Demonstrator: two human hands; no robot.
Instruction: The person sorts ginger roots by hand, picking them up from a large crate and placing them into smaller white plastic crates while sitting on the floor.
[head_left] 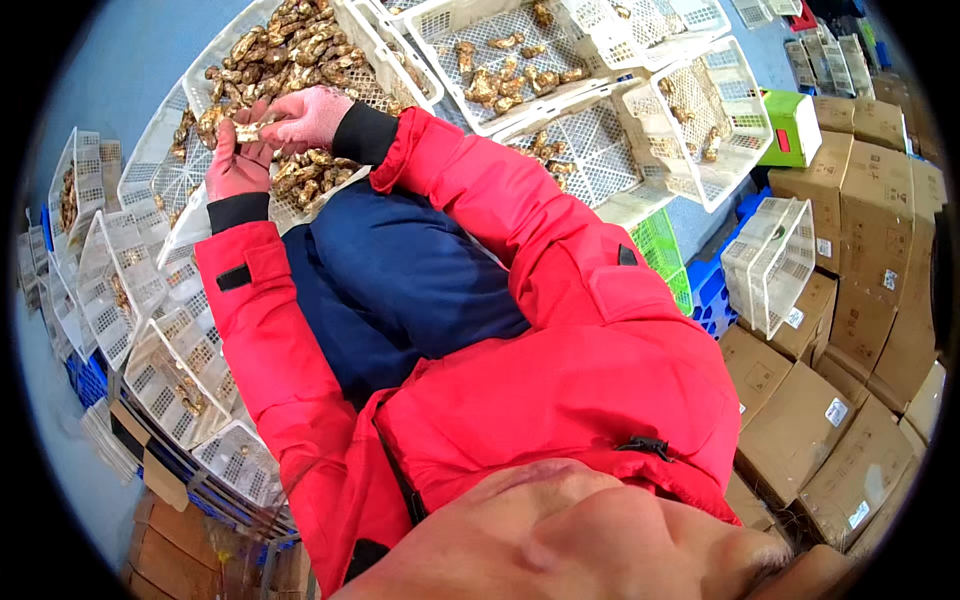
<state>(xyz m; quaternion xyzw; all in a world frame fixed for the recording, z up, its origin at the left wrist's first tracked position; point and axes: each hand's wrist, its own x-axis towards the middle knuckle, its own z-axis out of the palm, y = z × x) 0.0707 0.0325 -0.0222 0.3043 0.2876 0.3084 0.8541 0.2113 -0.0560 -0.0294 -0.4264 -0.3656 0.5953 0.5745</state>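
Over the white mesh crate (205, 68) with its pile of brown mushrooms (300, 45), both hands are together on one mushroom (245, 132), left hand (241, 172) closed round the stem near the cap, right hand (308, 118) pinching the other end. Judging by eye: light, firm but easily bruised, probably not slippery, best taken lightly by the stout stem, with the cap spared pressure. Off right, brown cartons (870, 220) carry dark print and white labels (836, 411), too small to read from where I stand.
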